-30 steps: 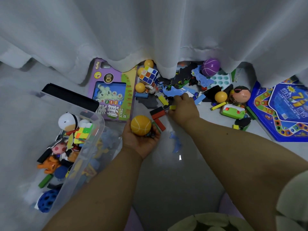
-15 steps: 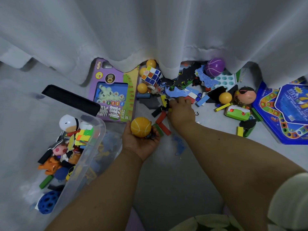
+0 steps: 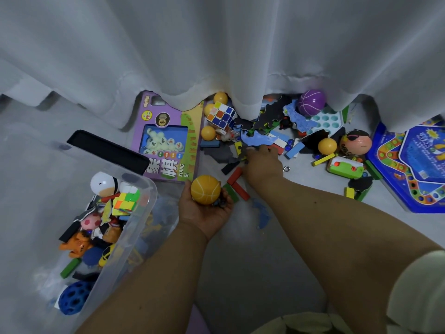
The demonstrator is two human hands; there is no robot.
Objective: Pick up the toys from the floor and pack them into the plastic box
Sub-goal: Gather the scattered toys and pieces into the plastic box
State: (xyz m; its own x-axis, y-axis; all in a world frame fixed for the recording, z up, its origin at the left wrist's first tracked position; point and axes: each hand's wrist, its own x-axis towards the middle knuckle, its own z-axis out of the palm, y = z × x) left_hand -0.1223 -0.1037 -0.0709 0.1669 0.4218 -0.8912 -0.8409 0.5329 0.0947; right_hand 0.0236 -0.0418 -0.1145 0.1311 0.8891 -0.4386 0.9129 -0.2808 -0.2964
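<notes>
Underfoot, you have a pale grey floor, with a white curtain hanging along the far side over scattered toys. Your left hand cradles an orange ball in curled fingers, just right of the clear plastic box at near left. Your right hand reaches down into the far pile beside a blue puzzle piece; you cannot tell its grip.

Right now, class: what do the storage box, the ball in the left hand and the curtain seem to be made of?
Storage box: clear, smooth plastic; toys show through its wall.
Ball, held in the left hand: probably rubber or foam; matte yellow-orange with moulded basketball seams.
Curtain: soft white fabric; hangs in folds with a hemmed edge.
</notes>
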